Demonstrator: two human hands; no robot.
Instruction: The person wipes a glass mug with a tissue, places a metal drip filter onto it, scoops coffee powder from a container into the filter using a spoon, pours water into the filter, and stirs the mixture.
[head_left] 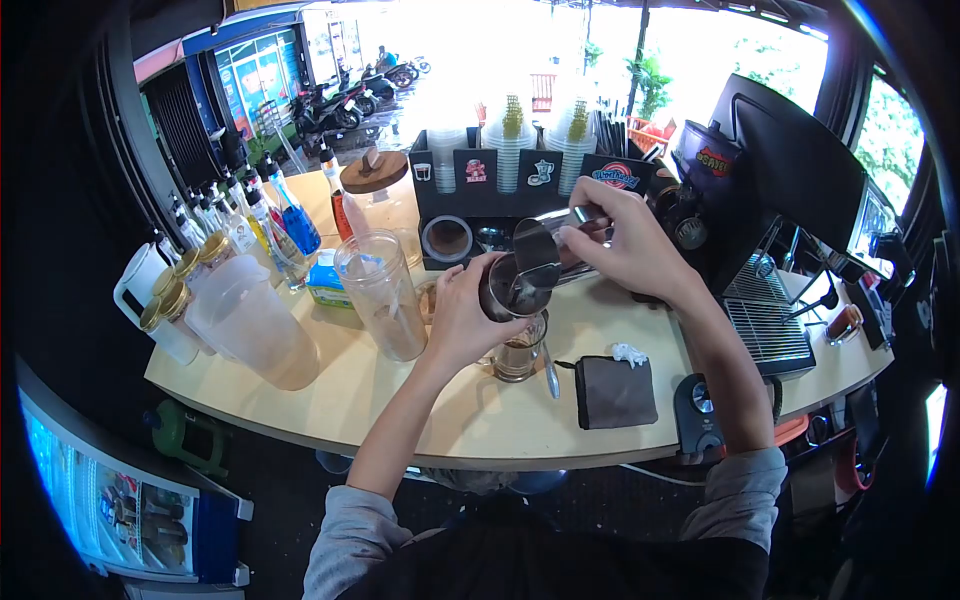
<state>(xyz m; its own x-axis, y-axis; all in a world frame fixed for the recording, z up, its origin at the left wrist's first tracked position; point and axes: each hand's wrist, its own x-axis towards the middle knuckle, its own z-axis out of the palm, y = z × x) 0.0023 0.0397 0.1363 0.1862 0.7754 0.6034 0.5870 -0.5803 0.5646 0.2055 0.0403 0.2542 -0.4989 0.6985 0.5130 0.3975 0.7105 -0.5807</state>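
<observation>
My left hand [472, 312] is wrapped round a dark metal cup [520, 290], tilted above a clear glass mug [518, 358] on the counter. My right hand [612, 238] grips the handle of a shiny metal vessel [556, 238], whose dark round opening or lid is over the cup's mouth. Whether anything flows between them cannot be made out. A spoon [551, 372] lies just right of the mug. Left of my left hand stands a tall clear plastic container [386, 305]. A folded dark cloth [616, 392] with a crumpled white tissue [630, 353] lies to the right.
A large translucent pitcher [250, 320], syrup bottles [292, 212] and lidded jars [178, 300] stand on the left. Behind my hands, a black organiser [475, 205] holds stacked plastic cups [508, 150]. An espresso machine [765, 320] is at the right, with a small scale-like device [698, 412] near the front edge.
</observation>
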